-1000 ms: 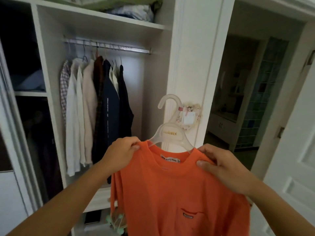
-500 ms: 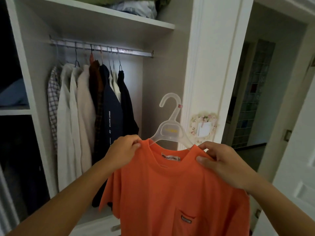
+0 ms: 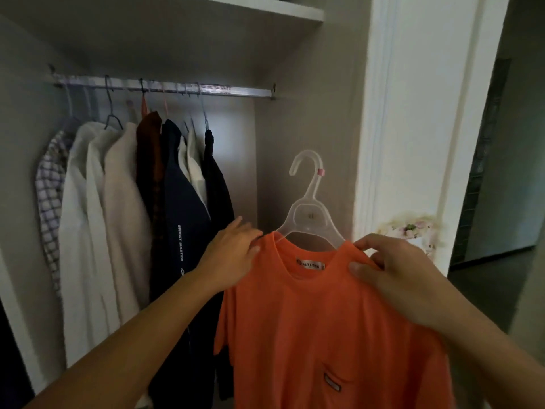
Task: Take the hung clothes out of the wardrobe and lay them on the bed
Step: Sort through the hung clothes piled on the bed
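Head view, only one. Orange T-shirt on a clear plastic hanger, held up in front of the open wardrobe, off the rail and right of the hanging clothes.

Right hand pinches the shirt's shoulder seam, thumb in front, fingers curled over the top. Probably clamps fabric against the hanger arm so the shirt doesn't slide off.

Left hand is at the other shoulder, fingers fairly straight and reaching past the shirt edge. Looks like it rests on or just touches the fabric, not a firm hold. Blurred, so contact is uncertain. Two-handed hold likely keeps the shirt flat and spread for laying down.

Rest of the hung clothes are on the rail: checked shirt far left, white and cream pieces, a brown one, navy top with white print, black garment. Bunched left, leaving the rail's right end bare.

Hidden or unclear: bed not in frame. Shirt hem cut off at bottom edge. Hanger arms covered by the shirt. Wardrobe interior dark, garment count unsure, some overlap. Floral item on the white frame is washed out, can't identify. Doorway right is dim.
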Demonstrator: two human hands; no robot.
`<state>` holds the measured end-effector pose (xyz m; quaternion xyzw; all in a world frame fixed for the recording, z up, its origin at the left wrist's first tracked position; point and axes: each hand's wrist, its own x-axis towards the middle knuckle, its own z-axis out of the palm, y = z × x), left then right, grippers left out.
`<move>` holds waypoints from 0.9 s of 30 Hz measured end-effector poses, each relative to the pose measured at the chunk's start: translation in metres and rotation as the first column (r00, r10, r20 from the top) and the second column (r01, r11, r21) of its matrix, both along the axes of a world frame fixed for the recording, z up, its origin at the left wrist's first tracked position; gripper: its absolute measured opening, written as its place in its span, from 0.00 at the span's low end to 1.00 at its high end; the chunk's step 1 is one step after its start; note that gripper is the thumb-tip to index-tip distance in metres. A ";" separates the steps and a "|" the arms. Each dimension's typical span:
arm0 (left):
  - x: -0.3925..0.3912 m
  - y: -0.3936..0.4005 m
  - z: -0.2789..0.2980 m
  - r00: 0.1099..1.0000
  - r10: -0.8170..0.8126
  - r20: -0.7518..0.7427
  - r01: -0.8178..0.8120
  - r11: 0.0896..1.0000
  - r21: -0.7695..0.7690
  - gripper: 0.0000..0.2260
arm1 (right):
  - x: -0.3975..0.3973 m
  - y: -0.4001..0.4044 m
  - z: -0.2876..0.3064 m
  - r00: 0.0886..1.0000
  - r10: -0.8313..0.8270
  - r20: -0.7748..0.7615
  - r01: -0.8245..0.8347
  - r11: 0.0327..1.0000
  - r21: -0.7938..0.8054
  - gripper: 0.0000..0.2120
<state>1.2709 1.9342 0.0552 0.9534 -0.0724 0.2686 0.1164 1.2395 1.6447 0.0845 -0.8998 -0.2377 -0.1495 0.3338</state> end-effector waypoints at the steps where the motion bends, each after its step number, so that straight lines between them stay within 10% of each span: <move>1: 0.009 0.003 0.003 0.999 0.031 0.022 -0.033 0.996 0.077 0.16 | 0.011 0.005 0.001 1.000 -0.004 0.013 0.004 1.000 0.004 0.07; 9: 0.058 0.032 0.012 0.953 0.264 0.146 -0.301 0.852 0.429 0.20 | 0.067 0.050 0.021 0.988 -0.092 0.123 0.100 0.993 -0.064 0.08; 27: 0.067 0.072 0.061 0.909 0.194 0.368 -0.348 0.841 0.415 0.09 | 0.147 0.171 0.128 0.953 -0.182 0.242 0.201 0.978 -0.056 0.14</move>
